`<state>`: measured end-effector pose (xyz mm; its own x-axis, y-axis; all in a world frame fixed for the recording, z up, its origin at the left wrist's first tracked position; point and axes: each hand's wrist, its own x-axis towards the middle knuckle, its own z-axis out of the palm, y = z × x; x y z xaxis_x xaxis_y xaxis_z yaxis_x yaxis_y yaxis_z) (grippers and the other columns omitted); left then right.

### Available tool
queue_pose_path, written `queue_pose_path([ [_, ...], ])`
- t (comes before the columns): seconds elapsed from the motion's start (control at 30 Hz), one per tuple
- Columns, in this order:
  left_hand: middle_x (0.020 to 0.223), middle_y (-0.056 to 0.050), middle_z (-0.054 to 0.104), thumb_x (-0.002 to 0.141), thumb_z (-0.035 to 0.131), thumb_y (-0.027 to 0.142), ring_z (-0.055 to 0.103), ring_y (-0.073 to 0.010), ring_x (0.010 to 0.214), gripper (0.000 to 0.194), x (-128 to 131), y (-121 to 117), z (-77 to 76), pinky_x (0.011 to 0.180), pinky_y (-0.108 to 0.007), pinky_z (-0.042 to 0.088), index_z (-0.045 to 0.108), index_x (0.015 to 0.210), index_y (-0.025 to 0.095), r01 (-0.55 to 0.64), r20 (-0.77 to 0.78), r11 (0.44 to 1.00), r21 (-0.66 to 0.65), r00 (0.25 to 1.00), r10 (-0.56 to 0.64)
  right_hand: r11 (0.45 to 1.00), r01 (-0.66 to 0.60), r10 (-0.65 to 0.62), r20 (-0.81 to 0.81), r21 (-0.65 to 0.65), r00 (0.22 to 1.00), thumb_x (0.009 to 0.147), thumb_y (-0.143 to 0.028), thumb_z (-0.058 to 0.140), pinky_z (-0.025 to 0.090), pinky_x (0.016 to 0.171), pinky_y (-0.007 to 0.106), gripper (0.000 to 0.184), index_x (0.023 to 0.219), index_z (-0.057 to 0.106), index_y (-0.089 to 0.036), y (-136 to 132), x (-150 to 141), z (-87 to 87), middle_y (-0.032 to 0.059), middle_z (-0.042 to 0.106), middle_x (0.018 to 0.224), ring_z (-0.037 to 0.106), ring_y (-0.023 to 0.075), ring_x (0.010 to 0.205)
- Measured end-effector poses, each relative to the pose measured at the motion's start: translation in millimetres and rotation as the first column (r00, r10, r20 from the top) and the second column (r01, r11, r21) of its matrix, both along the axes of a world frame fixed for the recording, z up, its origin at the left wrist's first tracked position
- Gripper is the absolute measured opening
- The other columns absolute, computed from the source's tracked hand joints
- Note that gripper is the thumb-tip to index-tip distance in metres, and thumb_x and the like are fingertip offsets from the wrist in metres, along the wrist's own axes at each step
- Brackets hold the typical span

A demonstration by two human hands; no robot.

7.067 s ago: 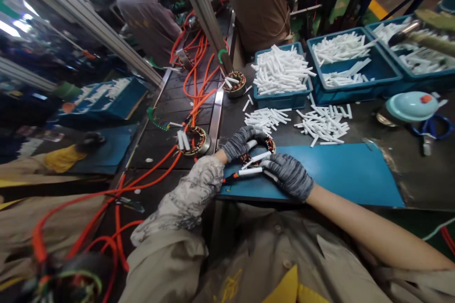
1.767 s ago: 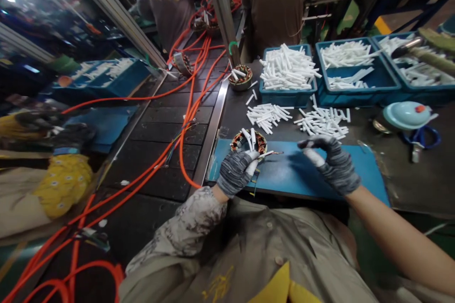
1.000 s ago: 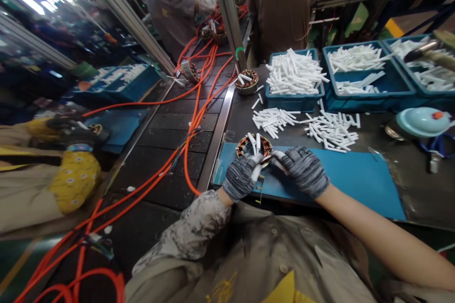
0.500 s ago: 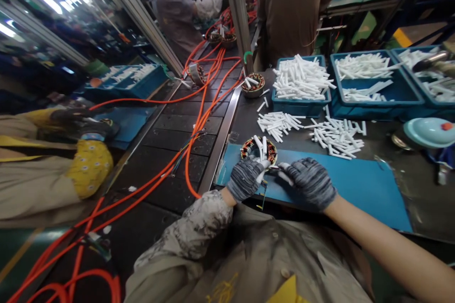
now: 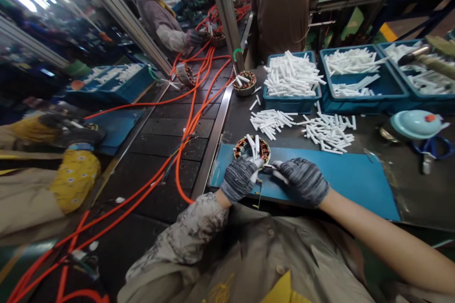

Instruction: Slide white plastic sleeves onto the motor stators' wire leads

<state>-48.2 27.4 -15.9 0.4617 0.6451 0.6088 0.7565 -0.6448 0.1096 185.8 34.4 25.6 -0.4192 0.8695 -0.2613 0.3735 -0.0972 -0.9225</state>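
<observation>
A round motor stator [image 5: 250,147] with copper windings rests on a blue mat [image 5: 341,179] at the bench's near edge. White sleeve tubes stick up out of it. My left hand [image 5: 239,177], in a grey knit glove, is closed on a white tube and thin wires just in front of the stator. My right hand [image 5: 301,181], gloved too, pinches a white tube [image 5: 279,174] close beside the left hand. The fingertips of both hands nearly meet.
Loose white tubes [image 5: 329,130] lie behind the mat, and blue bins [image 5: 289,98] of tubes stand further back. A second stator [image 5: 244,82] sits by a metal post. Orange cables [image 5: 185,123] cross the black conveyor at left. A teal lid [image 5: 415,123] and other workers are nearby.
My right hand came back from above the mat and joined the left hand in front of the stator. Over the last half second both hands have stayed almost still.
</observation>
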Motion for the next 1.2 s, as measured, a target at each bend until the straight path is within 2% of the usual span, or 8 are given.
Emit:
queue_pose_path([
  [0.17, 0.117, -0.010, 0.077, 0.096, 0.051, 0.020, 0.073, -0.0227, 0.110, 0.035, 1, 0, -2.1, 0.105, -0.040, 0.058, 0.074, 0.122, 0.018, 0.000, 0.014, 1.000, -0.024, 1.000, 0.000, 0.971, -0.150, 0.139, -0.070, -0.188, 0.988, 0.094, -0.070, 0.041, 0.049, 0.058, 0.030, 0.060, 0.091, 0.070, -0.018, 17, -12, 1.4, -0.0031, 0.052, 0.047, 0.051, 0.0143, 0.044],
  [0.33, 0.116, -0.009, 0.078, 0.096, 0.048, 0.021, 0.074, -0.0228, 0.106, 0.036, 1, -2, 5.1, 0.104, -0.042, 0.058, 0.074, 0.121, 0.020, -0.027, -0.019, 0.997, -0.067, 0.999, 0.026, 0.869, -0.192, 0.070, -0.271, -0.456, 0.960, 0.081, -0.081, 0.052, 0.039, 0.042, 0.026, 0.064, 0.083, 0.066, -0.018, 27, -28, -2.4, -0.0114, 0.035, 0.038, 0.029, 0.0088, 0.032],
  [0.5, 0.116, -0.012, 0.077, 0.088, 0.067, 0.035, 0.073, -0.0279, 0.110, 0.041, 6, -4, 12.5, 0.108, -0.047, 0.055, 0.069, 0.126, 0.018, -0.062, -0.035, 0.975, -0.214, 0.998, 0.056, 0.979, 0.116, -0.144, -0.165, -0.170, 0.976, 0.088, -0.079, 0.046, 0.051, 0.065, 0.031, 0.064, 0.095, 0.070, -0.020, 5, -4, 4.0, 0.0024, 0.069, 0.068, 0.062, 0.0159, 0.060],
  [0.63, 0.112, -0.013, 0.077, 0.076, 0.080, 0.032, 0.073, -0.0323, 0.104, 0.045, 14, 6, 17.6, 0.102, -0.052, 0.056, 0.071, 0.119, 0.019, -0.163, -0.029, 0.908, -0.387, 0.986, 0.164, 0.925, 0.376, -0.379, -0.092, -0.048, 0.921, 0.090, -0.071, 0.050, 0.052, 0.073, 0.034, 0.054, 0.100, 0.070, -0.021, -12, 24, -6.6, 0.0028, 0.072, 0.076, 0.063, 0.0169, 0.066],
  [0.73, 0.108, -0.010, 0.077, 0.072, 0.082, 0.033, 0.073, -0.0305, 0.101, 0.041, 8, 21, 35.4, 0.098, -0.051, 0.057, 0.071, 0.109, 0.020, -0.127, 0.167, 0.815, -0.565, 0.950, 0.264, 0.915, 0.398, -0.402, -0.059, -0.073, 0.914, 0.085, -0.067, 0.059, 0.050, 0.065, 0.031, 0.050, 0.097, 0.071, -0.020, -17, 31, -17.7, 0.0033, 0.073, 0.076, 0.059, 0.0141, 0.058],
  [0.9, 0.117, -0.009, 0.074, 0.071, 0.079, 0.050, 0.073, -0.0263, 0.099, 0.056, -49, 22, 83.0, 0.092, -0.044, 0.059, 0.065, 0.115, 0.019, 0.005, 0.437, 0.628, -0.778, 0.723, 0.535, 0.900, 0.414, -0.429, -0.110, -0.138, 0.897, 0.082, -0.067, 0.064, 0.053, 0.064, 0.032, 0.052, 0.098, 0.074, -0.019, -23, 35, -21.8, 0.0065, 0.077, 0.080, 0.062, 0.0148, 0.059],
  [1.07, 0.116, -0.010, 0.075, 0.065, 0.074, 0.060, 0.072, -0.0331, 0.103, 0.066, -135, -28, 88.7, 0.095, -0.047, 0.057, 0.065, 0.120, 0.024, -0.501, 0.000, 0.440, -0.745, 0.660, 0.751, 0.906, 0.419, -0.421, -0.019, -0.062, 0.907, 0.082, -0.067, 0.065, 0.062, 0.072, 0.037, 0.053, 0.107, 0.078, -0.021, -52, 75, -33.4, 0.0099, 0.081, 0.094, 0.075, 0.0241, 0.076],
  [1.2, 0.106, -0.020, 0.076, 0.077, 0.061, 0.056, 0.073, -0.0444, 0.091, 0.067, -184, -67, 84.5, 0.086, -0.061, 0.054, 0.064, 0.131, 0.015, -0.868, -0.515, 0.122, -0.481, 0.393, 0.762, 0.791, 0.423, -0.527, 0.142, 0.441, 0.838, 0.090, -0.060, 0.060, 0.063, 0.090, 0.043, 0.043, 0.104, 0.080, -0.025, -71, 122, -60.7, 0.0090, 0.081, 0.103, 0.078, 0.0291, 0.091],
])
